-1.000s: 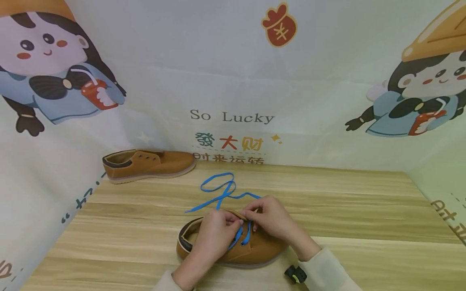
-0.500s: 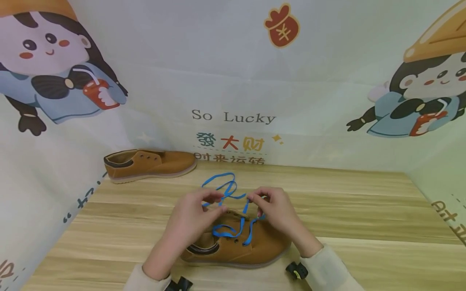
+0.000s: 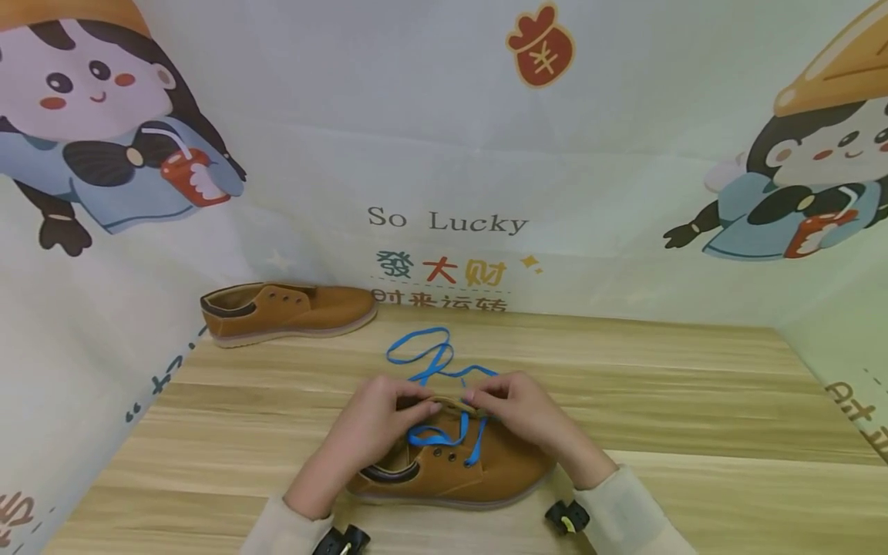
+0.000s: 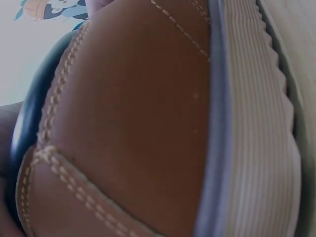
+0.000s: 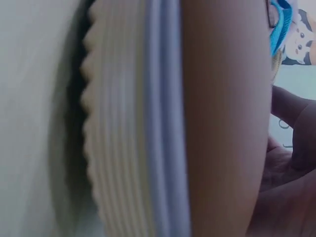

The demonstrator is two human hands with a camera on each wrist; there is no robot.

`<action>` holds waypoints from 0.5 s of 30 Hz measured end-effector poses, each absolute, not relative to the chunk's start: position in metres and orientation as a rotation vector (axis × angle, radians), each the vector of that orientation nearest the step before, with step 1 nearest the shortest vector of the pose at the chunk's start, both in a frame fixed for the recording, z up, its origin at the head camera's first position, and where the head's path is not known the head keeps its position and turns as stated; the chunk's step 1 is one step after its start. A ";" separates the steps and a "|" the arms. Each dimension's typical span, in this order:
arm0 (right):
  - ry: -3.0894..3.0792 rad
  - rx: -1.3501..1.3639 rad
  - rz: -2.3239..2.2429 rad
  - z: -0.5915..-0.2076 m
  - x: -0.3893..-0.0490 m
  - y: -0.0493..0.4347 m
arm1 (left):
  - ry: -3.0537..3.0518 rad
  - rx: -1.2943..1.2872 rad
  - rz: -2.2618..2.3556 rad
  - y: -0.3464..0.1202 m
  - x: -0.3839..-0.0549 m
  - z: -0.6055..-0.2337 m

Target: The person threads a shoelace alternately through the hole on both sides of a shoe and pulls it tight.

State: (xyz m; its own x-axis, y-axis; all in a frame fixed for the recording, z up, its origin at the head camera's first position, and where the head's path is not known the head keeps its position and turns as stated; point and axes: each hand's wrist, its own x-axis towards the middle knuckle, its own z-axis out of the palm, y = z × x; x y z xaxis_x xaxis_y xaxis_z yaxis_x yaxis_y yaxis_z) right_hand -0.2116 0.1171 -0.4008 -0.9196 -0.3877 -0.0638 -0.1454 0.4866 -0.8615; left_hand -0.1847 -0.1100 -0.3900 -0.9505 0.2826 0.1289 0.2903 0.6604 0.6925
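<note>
A tan-brown lace-up shoe stands on the table in front of the person, toe to the right. A blue shoelace runs from its near eyelets, with one loop lying over the opening. My left hand pinches the far eyelet flap with thumb and forefinger. At the same flap my right hand pinches the lace, its fingertips partly hiding it. The left wrist view shows the shoe's stitched heel side and ribbed sole; the right wrist view shows its toe end close up.
A matching shoe without a lace stands at the back left against the printed backdrop. More blue lace lies looped on the wooden table behind the near shoe. Black wrist cameras sit below both cuffs.
My left hand first drew back from the flap, then returned to it. The right hand lifted the lace upward, then came back down to the flap. The lace loop over the opening now shows.
</note>
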 end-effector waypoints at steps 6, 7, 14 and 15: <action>2.361 -0.472 -1.540 -0.403 -0.213 0.113 | -2.847 -0.477 -1.204 -0.114 -0.184 -0.390; 2.343 -0.461 -1.571 -0.403 -0.213 0.113 | -2.846 -0.481 -1.208 -0.114 -0.184 -0.390; 2.406 -0.403 -1.617 -0.389 -0.226 0.119 | -2.852 -0.480 -1.239 -0.113 -0.183 -0.389; 2.423 -0.408 -1.608 -0.385 -0.230 0.119 | -2.852 -0.469 -1.237 -0.113 -0.183 -0.389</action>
State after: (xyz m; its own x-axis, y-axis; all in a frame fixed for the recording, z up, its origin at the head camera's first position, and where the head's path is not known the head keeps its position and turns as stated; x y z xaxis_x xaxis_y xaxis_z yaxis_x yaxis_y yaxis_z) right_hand -0.2297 0.1192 -0.3849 -0.9407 -0.3388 -0.0175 -0.1154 0.3682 -0.9226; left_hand -0.1826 -0.1133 -0.3892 -0.9555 0.2715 0.1153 0.2697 0.6458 0.7143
